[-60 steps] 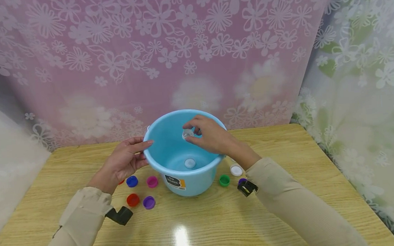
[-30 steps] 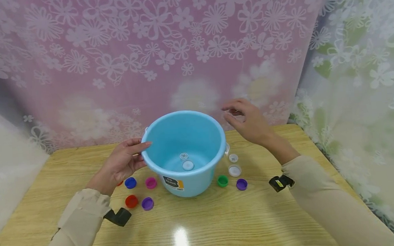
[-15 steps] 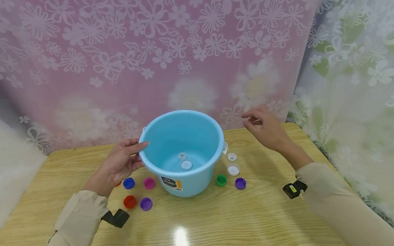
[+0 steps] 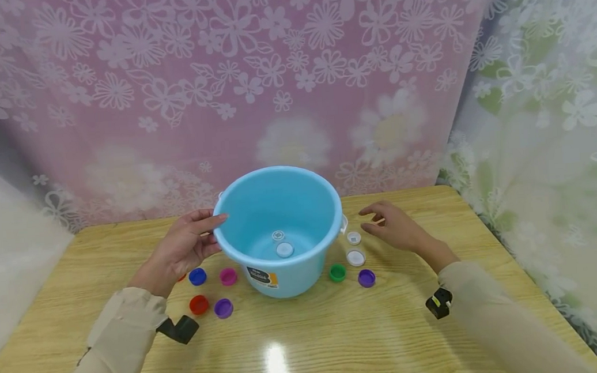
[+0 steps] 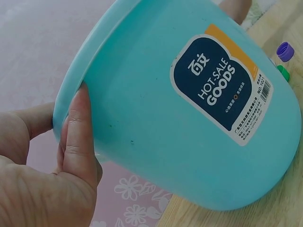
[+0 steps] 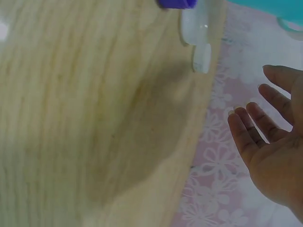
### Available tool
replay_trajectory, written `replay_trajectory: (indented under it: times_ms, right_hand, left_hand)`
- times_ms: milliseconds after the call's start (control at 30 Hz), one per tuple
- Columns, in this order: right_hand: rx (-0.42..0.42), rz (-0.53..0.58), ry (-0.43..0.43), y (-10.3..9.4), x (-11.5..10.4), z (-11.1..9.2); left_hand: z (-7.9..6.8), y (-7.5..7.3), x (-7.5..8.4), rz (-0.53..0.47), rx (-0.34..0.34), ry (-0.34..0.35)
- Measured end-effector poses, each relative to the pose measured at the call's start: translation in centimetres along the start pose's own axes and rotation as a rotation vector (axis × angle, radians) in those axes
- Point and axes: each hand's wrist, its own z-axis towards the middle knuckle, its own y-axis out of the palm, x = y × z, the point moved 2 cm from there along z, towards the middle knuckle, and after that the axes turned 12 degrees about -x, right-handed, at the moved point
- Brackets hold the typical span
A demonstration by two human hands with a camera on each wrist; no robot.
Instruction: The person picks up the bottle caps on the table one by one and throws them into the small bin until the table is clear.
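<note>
A light blue bucket stands on the table, and two white bottle caps lie on its bottom. My left hand pinches the left rim, thumb inside and fingers along the outer wall; the left wrist view shows this hand close up. To the right of the bucket, my right hand hovers with loosely bent fingers and holds nothing. Nearest to it are a small white cap and a larger white cap. In the right wrist view the right hand is apart from both caps.
Right of the bucket lie a green cap and a purple cap. On the left are blue, pink, red and purple caps, plus another red one partly behind the left hand. A floral curtain hangs behind the table.
My right hand let go of a clear-white cap inside the bucket, moved out to the right, then came down toward the white caps. My left hand has kept its grip on the rim.
</note>
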Motion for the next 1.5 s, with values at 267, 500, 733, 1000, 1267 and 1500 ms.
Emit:
replay_trajectory:
  times_ms: [267,500,733,1000,1267,1500]
  right_hand:
    - [-0.058,0.007,0.051,1.9,0.7,0.7]
    - [-0.109,-0.019,0.092,3.0,0.7,1.3]
    - [-0.112,-0.058,0.111,3.3,0.5,1.9]
    - [-0.120,-0.071,0.130,3.4,0.2,2.2]
    - [-0.123,-0.024,0.161,3.8,0.5,2.6]
    - [-0.122,-0.047,0.178,4.0,0.5,2.8]
  left_hand:
    - [0.0,0.0,0.1,-0.005,-0.004,0.003]
    - [0.0,0.0,0.1,-0.014,-0.008,0.008]
    - [0.1,0.1,0.2,-0.012,-0.006,0.006]
    - [0.1,-0.1,0.1,-0.014,-0.001,0.002]
    - [0.0,-0.3,0.1,-0.015,-0.001,-0.001]
    - [0.0,-0.3,0.2,-0.012,-0.008,0.006]
